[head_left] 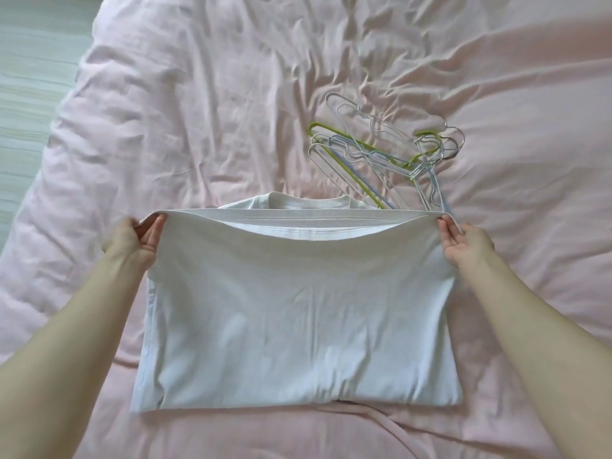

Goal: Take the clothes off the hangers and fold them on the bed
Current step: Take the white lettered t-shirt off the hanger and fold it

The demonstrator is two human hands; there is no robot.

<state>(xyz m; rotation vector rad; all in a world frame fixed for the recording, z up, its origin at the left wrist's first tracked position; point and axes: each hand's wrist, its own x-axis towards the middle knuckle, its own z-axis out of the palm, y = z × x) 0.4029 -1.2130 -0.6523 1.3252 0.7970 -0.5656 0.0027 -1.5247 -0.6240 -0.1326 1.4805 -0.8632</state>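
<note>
The left hand [139, 238] and right hand [463, 241] each pinch a corner of the shirt's [298, 319] hem, stretched crosswise and lifted over the bed [198, 111], with the collar [309, 202] lying just beyond, so the fold likely goes forward, away from the person.

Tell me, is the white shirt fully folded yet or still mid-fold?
Mid-fold. The left hand and right hand pinch the hem corners of the white shirt, doubled up toward its collar but not laid flat.
</note>
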